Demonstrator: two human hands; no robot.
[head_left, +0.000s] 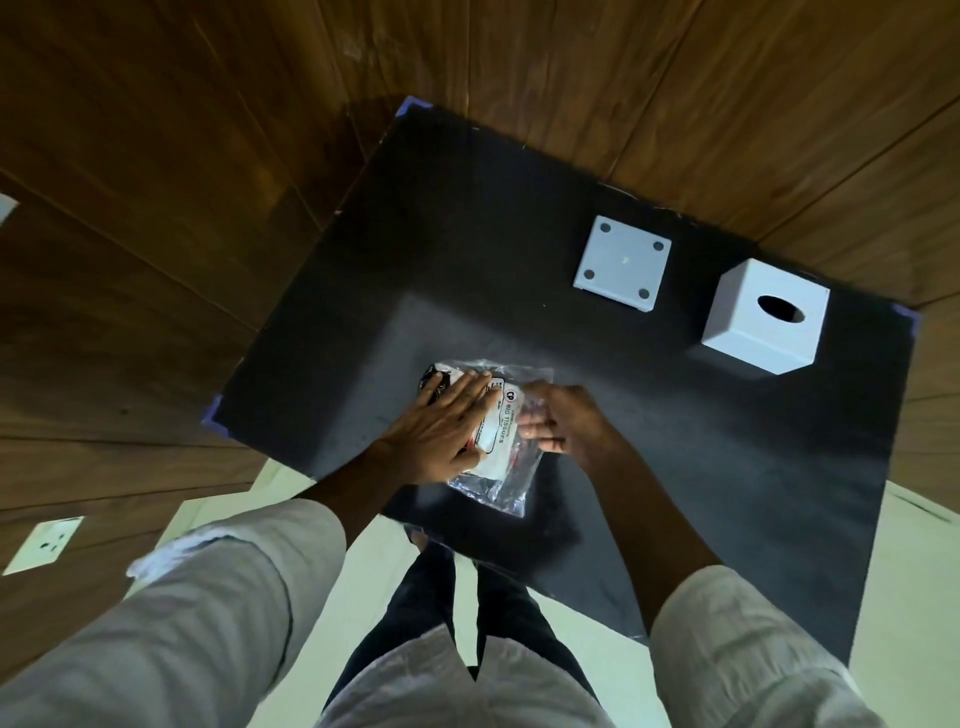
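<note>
A clear plastic pack of tissues (501, 441), printed "BIG TISSUES", lies on the black table (675, 467) near its front edge. My left hand (441, 426) lies flat on the pack's left side with straight fingers, pressing it down. My right hand (558, 421) is at the pack's right edge, its fingers curled and pinching the plastic wrapper. A white cube tissue box cover (763, 317) with an oval slot stands at the back right. To its left lies a white square base plate (622, 263) with round pads at its corners.
The black table stands in a corner between wood-panelled walls (208, 156). Blue tape marks the table's corners (213, 415). A white wall socket (44, 543) is at the lower left. My dark trousers and a pale floor (909, 597) show below the table's front edge.
</note>
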